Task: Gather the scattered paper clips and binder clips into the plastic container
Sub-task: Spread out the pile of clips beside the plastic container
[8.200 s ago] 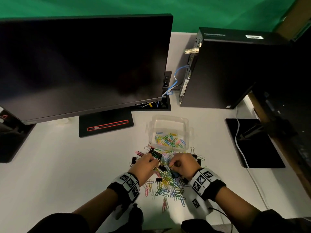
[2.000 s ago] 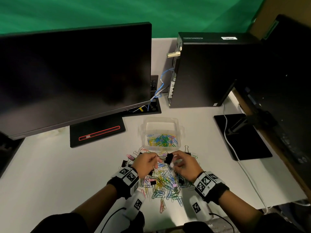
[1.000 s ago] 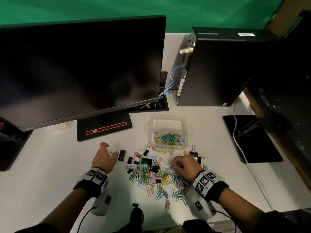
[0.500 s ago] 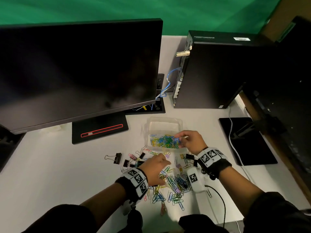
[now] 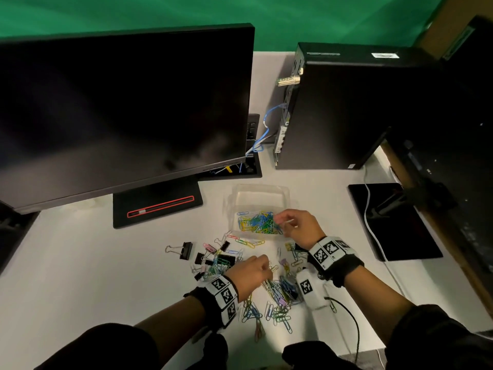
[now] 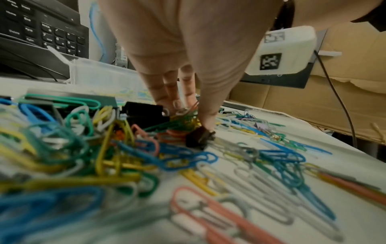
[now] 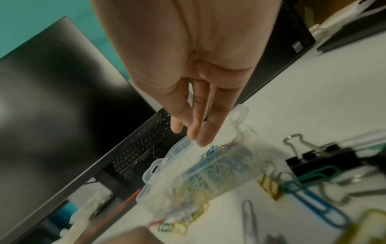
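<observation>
My right hand (image 5: 298,227) hangs over the near right corner of the clear plastic container (image 5: 260,192), fingers (image 7: 203,132) straight and loosely spread, holding nothing. The container already has a heap of coloured paper clips in its near half; its far half is bare. My left hand (image 5: 250,273) is down in the scattered pile of coloured paper clips (image 5: 277,292) on the white table (image 5: 80,263), fingertips (image 6: 208,122) pinched together on a tangle of clips beside a small black binder clip (image 6: 199,137). A larger black binder clip with silver handles (image 5: 182,250) lies apart at the left edge of the pile. Left of it the table is open. Behind the container stand the black monitor's base (image 5: 157,206) and a black computer tower (image 5: 346,108); a flat black pad (image 5: 394,222) with a white cable lies to the right, near the table's edge.
</observation>
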A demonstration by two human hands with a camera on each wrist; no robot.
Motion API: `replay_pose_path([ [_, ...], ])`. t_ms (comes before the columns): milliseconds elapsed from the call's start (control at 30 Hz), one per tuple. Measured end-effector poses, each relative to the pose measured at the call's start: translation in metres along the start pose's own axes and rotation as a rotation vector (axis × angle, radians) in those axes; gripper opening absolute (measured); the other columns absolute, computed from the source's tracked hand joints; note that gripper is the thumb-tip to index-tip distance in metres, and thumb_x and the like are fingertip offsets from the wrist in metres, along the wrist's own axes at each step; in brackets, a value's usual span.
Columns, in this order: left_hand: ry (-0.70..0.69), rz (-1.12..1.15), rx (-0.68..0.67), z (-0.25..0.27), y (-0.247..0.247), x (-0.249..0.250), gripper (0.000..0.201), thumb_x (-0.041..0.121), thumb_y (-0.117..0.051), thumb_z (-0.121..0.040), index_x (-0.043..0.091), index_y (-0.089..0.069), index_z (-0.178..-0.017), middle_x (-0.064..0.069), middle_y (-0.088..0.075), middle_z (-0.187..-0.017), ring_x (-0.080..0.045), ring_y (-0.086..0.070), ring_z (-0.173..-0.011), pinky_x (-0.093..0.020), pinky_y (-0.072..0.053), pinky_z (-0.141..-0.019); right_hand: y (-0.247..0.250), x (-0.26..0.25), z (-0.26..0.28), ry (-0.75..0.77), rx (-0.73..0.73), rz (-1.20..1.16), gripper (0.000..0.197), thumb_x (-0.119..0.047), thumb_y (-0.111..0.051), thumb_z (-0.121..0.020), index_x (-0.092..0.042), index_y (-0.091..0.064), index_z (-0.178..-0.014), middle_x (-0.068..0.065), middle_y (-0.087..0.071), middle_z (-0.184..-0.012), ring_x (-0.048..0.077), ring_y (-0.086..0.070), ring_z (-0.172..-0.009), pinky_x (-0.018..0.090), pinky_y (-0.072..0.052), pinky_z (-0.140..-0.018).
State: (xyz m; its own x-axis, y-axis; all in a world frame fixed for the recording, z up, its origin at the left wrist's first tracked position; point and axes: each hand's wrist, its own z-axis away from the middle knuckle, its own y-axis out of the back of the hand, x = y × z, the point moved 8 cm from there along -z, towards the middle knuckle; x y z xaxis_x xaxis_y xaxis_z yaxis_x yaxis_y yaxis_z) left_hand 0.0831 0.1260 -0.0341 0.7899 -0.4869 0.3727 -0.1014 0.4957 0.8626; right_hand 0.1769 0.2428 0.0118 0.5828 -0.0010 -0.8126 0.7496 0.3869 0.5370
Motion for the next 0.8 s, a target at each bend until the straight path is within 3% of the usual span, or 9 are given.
replay_pose_path([
  [67,0.026,0.045,0.001,-0.002,0.001,-0.004,0.032,0.001,-0.046,-0.091,0.008,-0.054,-0.12,-0.015,-0.048,-0.12,-0.031,-0.048,-0.109,-0.045,-0.044,-0.091,-0.007,0.002,0.014,0.003,-0.07,0.032,0.028,0.007,-0.053,-0.081,-0.013,-0.069,-0.092,-0.002,-0.066,-0.086,0.006,-0.058,-0.066,0.018,-0.05,-0.058],
  [200,0.17,0.28,0.068,-0.002,0.015,-0.018,0.026,0.014,-0.047,-0.095,0.011,-0.057,-0.119,-0.013,-0.06,-0.117,-0.027,-0.054,-0.11,-0.029,-0.04,-0.091,-0.03,0.015,0.042,-0.012,-0.277,0.205,0.019,-0.002,-0.064,-0.077,-0.015,-0.067,-0.091,-0.006,-0.063,-0.082,0.011,-0.061,-0.072,0.014,-0.045,-0.068],
  [267,0.256,0.449,0.142,0.003,0.021,-0.028,0.024,0.015,-0.051,-0.093,0.011,-0.061,-0.115,-0.011,-0.067,-0.108,-0.025,-0.062,-0.1,-0.02,-0.041,-0.078,-0.04,0.02,0.052,-0.019,-0.347,0.289,0.021,-0.011,-0.071,-0.074,-0.016,-0.067,-0.095,-0.011,-0.06,-0.079,0.001,-0.056,-0.067,0.005,-0.039,-0.064],
  [333,0.325,0.647,0.182,0.008,0.02,-0.038,0.023,0.01,-0.05,-0.093,0.01,-0.062,-0.112,-0.01,-0.071,-0.096,-0.025,-0.067,-0.088,-0.021,-0.049,-0.075,-0.048,0.021,0.059,0.005,-0.393,0.376,0.035,-0.024,-0.076,-0.071,-0.016,-0.064,-0.103,-0.012,-0.056,-0.082,-0.007,-0.049,-0.067,0.003,-0.035,-0.061],
  [433,0.38,0.984,0.198,0.011,0.013,-0.048,0.021,0.001,-0.044,-0.093,0.004,-0.06,-0.105,-0.009,-0.068,-0.084,-0.021,-0.067,-0.077,-0.038,-0.057,-0.082,-0.061,0.022,0.065,0.022,-0.426,0.505,0.064,-0.037,-0.079,-0.065,-0.018,-0.053,-0.12,0.001,-0.053,-0.109,0.013,-0.054,-0.097,0.021,-0.041,-0.08],
  [500,0.419,1.171,0.209,0.013,0.013,-0.052,0.019,-0.004,-0.044,-0.093,-0.002,-0.057,-0.106,-0.009,-0.065,-0.08,-0.014,-0.067,-0.071,-0.035,-0.058,-0.078,-0.069,0.025,0.068,-0.002,-0.448,0.557,0.074,-0.039,-0.079,-0.064,-0.02,-0.046,-0.126,0.004,-0.044,-0.117,0.02,-0.049,-0.105,0.029,-0.042,-0.087],
  [633,0.496,1.448,0.221,0.017,0.015,-0.056,0.019,-0.007,-0.045,-0.092,-0.003,-0.052,-0.109,-0.016,-0.066,-0.089,-0.002,-0.067,-0.061,-0.015,-0.057,-0.063,-0.08,0.022,0.068,-0.003,-0.489,0.615,0.052,-0.028,-0.076,-0.068,-0.016,-0.051,-0.112,0.008,-0.043,-0.114,0.027,-0.052,-0.1,0.03,-0.042,-0.079],
  [733,0.518,1.568,0.226,0.018,0.022,-0.058,0.013,-0.002,-0.049,-0.092,0.008,-0.054,-0.099,-0.018,-0.066,-0.102,-0.005,-0.069,-0.067,-0.016,-0.056,-0.067,-0.081,0.017,0.066,0.015,-0.484,0.627,0.028,-0.016,-0.065,-0.077,-0.014,-0.06,-0.104,0.009,-0.054,-0.112,0.026,-0.054,-0.103,0.026,-0.04,-0.08],
  [800,0.493,1.626,0.24,0.016,0.031,-0.061,0.018,-0.001,-0.048,-0.092,0.009,-0.056,-0.105,-0.014,-0.067,-0.1,-0.01,-0.068,-0.077,-0.02,-0.057,-0.071,-0.078,0.015,0.065,0.022,-0.46,0.596,0.024,-0.01,-0.06,-0.079,-0.015,-0.065,-0.101,0.007,-0.062,-0.111,0.023,-0.057,-0.103,0.026,-0.043,-0.084],
])
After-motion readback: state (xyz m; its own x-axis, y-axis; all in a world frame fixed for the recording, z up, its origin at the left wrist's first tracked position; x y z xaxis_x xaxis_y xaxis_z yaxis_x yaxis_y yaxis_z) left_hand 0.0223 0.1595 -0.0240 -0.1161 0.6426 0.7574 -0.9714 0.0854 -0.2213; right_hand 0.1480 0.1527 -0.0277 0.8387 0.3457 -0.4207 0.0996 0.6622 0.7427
